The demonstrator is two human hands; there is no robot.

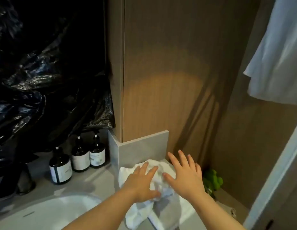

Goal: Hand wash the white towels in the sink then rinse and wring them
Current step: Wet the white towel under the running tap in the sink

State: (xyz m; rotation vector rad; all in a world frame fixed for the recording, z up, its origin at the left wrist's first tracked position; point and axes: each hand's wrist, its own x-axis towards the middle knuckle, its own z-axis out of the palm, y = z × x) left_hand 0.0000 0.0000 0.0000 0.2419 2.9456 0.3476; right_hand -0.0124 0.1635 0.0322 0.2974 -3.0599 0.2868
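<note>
Saw the white towel crumpled on the grey counter, to the right of the sink and apart from its rim. Far edge pushed up against the low tile upstand in the corner; near end trailing toward the bottom of the view. Could not tell whether it hung over the counter's front edge.

Laid flat on the towel's middle with the left hand: fingers straight and fanned apart, thumb down on a fold, nothing pinched. Held the right hand just beside it, fingers spread wide, thumb tip touching the cloth. Could not tell whether that palm pressed down or hovered.

Boxed in behind by the upstand and the wooden wall panel. On the right, close to the counter's side edge, with a blurred green object beyond it by the wall. Leftward, a bare strip of counter between towel and three dark pump bottles, these standing in a row under black plastic sheeting. High on the right, well apart, a hanging white cloth.
</note>
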